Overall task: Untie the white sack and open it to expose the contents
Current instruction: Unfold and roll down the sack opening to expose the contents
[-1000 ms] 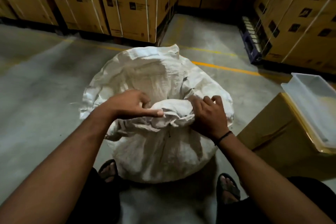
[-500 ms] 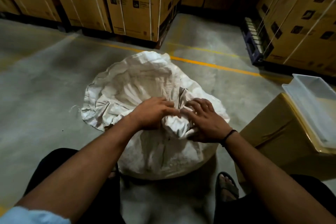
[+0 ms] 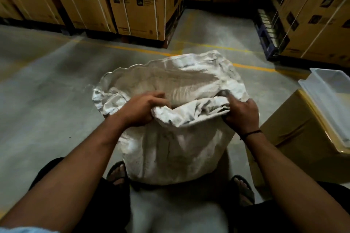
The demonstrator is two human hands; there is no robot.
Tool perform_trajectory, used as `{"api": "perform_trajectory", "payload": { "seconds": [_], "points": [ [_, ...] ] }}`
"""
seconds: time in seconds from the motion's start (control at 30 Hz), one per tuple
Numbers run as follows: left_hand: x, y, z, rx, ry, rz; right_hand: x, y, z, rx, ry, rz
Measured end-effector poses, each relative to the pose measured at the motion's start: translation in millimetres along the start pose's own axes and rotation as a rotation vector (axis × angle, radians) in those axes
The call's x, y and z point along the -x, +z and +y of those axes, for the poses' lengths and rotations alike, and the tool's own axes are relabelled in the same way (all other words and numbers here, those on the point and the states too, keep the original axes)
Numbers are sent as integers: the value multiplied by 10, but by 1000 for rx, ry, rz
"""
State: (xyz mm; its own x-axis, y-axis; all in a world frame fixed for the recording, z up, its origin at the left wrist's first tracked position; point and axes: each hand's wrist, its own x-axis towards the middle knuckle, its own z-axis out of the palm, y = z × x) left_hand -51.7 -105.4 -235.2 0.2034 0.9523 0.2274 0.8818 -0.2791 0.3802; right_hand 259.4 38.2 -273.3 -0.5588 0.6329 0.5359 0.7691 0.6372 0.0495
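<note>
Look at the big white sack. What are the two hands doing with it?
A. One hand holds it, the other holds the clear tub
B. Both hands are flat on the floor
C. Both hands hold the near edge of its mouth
C: the left hand and the right hand each grip the near rim of the white sack, one at each end.
</note>
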Motion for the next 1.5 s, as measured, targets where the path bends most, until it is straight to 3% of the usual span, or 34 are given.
{"api": "perform_trajectory", "payload": {
  "seconds": [0.1,0.2,0.33,0.47,0.53,0.63,0.67,0.7,0.83,0.97,1.07,1.13,1.23,1.3,1.37,1.4,1.5],
  "points": [
    [-34,-97,-132,-48,-99,48,-84,-100,82,-5,243,148],
    [-99,-14,-145,-202,-161,79,-119,-87,161,-28,375,213],
    [-74,154,-112,-356,-188,189,-21,-66,287,-84,462,105],
    [-47,325,-109,-498,-187,193,23,-122,387,-104,590,-40],
    [-35,395,-121,-495,-238,182,36,-165,368,-142,557,-187],
    [4,445,-127,-496,-227,155,13,-299,440,4,229,-857],
    [14,450,-99,-503,-188,135,8,-403,450,41,138,-1020],
    [13,448,-48,-503,-146,127,11,-525,450,18,89,-1041],
    [-61,467,200,-464,-30,45,-167,-946,199,-249,-3,-529],
    [-6,575,431,-408,52,-76,-155,-742,-291,-210,-229,-603],
    [56,502,584,-232,60,-55,-12,-438,-421,-124,-241,-592],
    [88,449,650,-89,39,-81,21,-386,-466,-95,-282,-400],
    [100,297,604,170,-93,-160,42,-447,-550,5,-389,45],
    [125,203,534,180,-190,-239,107,-487,-657,34,-465,217],
    [153,210,522,9,-209,-225,167,-472,-724,12,-499,226],
    [168,234,532,-98,-161,-155,170,-470,-736,-36,-503,148],
    [233,288,454,-322,73,-13,124,-521,-612,-207,-485,-345]
  ]
}}
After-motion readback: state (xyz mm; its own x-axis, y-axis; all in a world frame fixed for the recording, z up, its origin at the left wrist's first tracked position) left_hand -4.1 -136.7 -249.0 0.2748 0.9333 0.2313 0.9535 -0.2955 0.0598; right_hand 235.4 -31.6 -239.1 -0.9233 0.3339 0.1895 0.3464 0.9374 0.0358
